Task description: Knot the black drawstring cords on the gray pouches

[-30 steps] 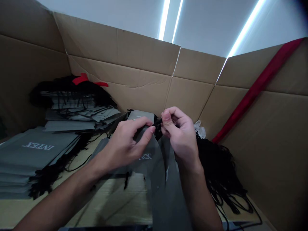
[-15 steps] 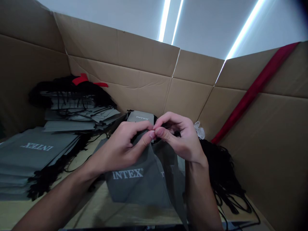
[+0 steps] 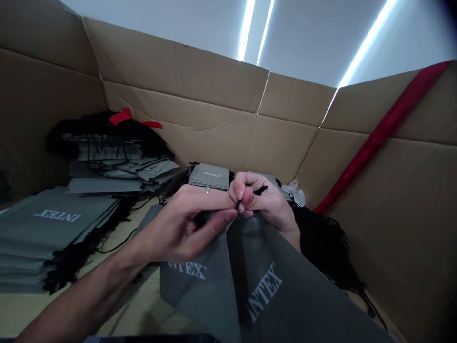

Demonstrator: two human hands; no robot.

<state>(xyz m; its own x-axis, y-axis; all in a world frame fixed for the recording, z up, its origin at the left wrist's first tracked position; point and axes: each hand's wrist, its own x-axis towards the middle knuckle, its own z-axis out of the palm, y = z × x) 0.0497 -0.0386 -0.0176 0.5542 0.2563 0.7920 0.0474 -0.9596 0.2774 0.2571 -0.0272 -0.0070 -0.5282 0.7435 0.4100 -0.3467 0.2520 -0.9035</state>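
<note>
My left hand (image 3: 189, 221) is closed, thumb and forefinger pinching a short black cord (image 3: 237, 205). From the other side my right hand (image 3: 269, 205) meets it, its fingers curled tight around the same cord. Below both hands hangs grey drawstring-bag fabric (image 3: 203, 293) with a white INTEX print. A second grey panel (image 3: 296, 290), also printed INTEX, slants down to the right below my right hand. Whether the two panels belong to one bag or two I cannot tell. My fingers hide part of the cord and the fabric's top edge.
Stacked grey INTEX bags (image 3: 67, 209) lie at left, with another pile (image 3: 114, 147) topped by black cords and a red strip (image 3: 123, 116) behind. A small stack (image 3: 210, 175) stands at the back. Black cords (image 3: 321, 243) heap at right. Cardboard walls (image 3: 178, 95) surround the table.
My right hand has turned and its fingers have curled in; black cord now shows between both hands. The right fabric panel has swung out to the right, over my right forearm.
</note>
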